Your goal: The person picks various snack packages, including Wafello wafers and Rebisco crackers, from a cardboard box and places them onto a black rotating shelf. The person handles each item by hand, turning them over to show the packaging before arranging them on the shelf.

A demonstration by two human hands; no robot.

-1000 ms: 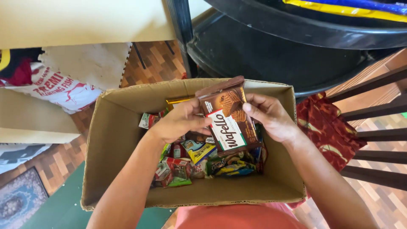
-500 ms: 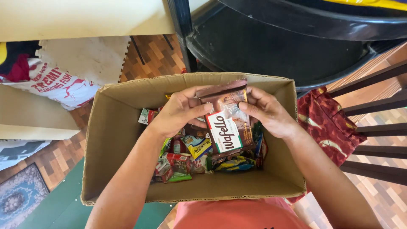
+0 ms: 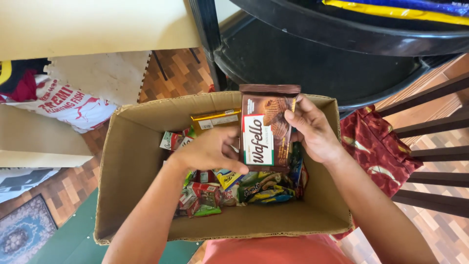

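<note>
A brown wafer packet stands upright over an open cardboard box. My right hand grips its right edge, thumb on the front. My left hand touches its lower left side, fingers curled behind it. Below the hands, several colourful snack packets lie in the bottom of the box. A gold packet leans against the box's far wall.
A black round table stands beyond the box. A dark wooden chair with a red patterned cloth is at the right. A printed white sack and a cream board are at the left, over parquet floor.
The wafer packet has been turned from tilted to upright and lifted slightly. My left hand has slid from its top down to its lower left side.
</note>
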